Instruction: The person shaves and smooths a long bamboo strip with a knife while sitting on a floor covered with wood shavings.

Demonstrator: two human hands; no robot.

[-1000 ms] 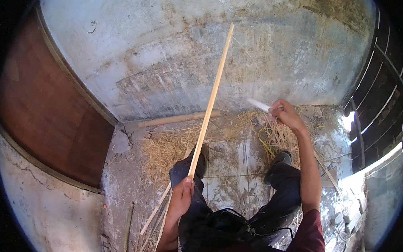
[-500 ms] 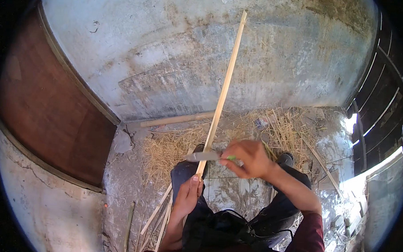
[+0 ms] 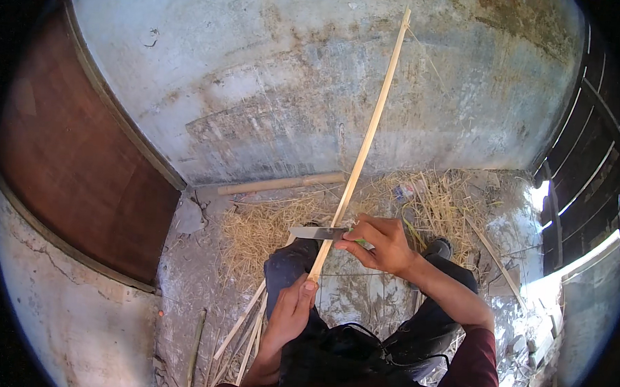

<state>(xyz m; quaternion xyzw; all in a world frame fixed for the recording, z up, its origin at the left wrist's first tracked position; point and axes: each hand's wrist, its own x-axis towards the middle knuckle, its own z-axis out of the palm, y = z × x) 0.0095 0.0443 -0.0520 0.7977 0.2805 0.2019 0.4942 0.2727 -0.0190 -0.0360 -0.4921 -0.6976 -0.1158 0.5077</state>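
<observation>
Your left hand point(image 3: 291, 314) has its fingers wrapped tight around the lower part of 1 long, pale bamboo strip point(image 3: 363, 144), thin and straight, which slants up from your lap toward the stained, rough concrete wall point(image 3: 293, 77). Your right hand point(image 3: 382, 242) has its fingers clamped on the handle of 1 knife point(image 3: 317, 232), whose flat grey steel blade lies crosswise against the strip just above your left hand. Dry, straw-coloured shavings point(image 3: 268, 226) are heaped on the cracked concrete floor point(image 3: 184, 284) around your feet. About 4 split bamboo slats point(image 3: 247, 331) lie beside your left knee, and 1 thicker round pole point(image 3: 283, 184) lies along the foot of the wall. A smooth brown wooden panel point(image 3: 72, 158) stands to your left.
</observation>
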